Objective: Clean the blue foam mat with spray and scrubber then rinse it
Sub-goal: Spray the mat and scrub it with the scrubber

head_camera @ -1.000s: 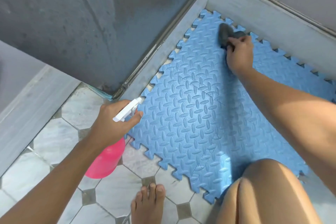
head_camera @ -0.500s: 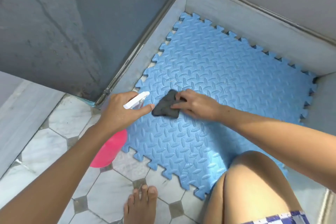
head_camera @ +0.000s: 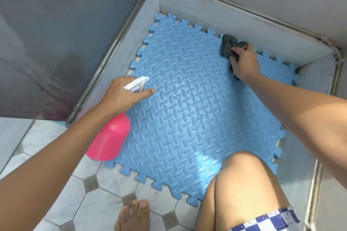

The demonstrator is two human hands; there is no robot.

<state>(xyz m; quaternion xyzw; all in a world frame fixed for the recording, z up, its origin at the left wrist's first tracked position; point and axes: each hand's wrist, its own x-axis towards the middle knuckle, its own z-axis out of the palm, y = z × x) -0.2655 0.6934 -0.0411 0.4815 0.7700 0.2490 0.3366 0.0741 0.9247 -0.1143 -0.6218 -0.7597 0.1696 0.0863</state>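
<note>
A blue foam mat (head_camera: 187, 114) with jigsaw edges lies on the floor in a wall corner. My right hand (head_camera: 244, 63) grips a dark grey scrubber (head_camera: 228, 46) and presses it on the mat's far right edge, close to the wall. My left hand (head_camera: 122, 95) holds a pink spray bottle (head_camera: 110, 139) by its white trigger head (head_camera: 137, 83) over the mat's left edge, thumb stretched forward. The nozzle points toward the mat's middle.
Grey walls (head_camera: 216, 15) with a raised skirting close in the mat at the back, left and right. White and grey tiled floor (head_camera: 105, 191) lies in front. My bare foot (head_camera: 134, 215) and knee (head_camera: 242, 178) are at the mat's near edge.
My right hand has swept the scrubber from the mat's near left part, beside the spray head, across to the far right edge. The left hand with the bottle has stayed roughly in place.
</note>
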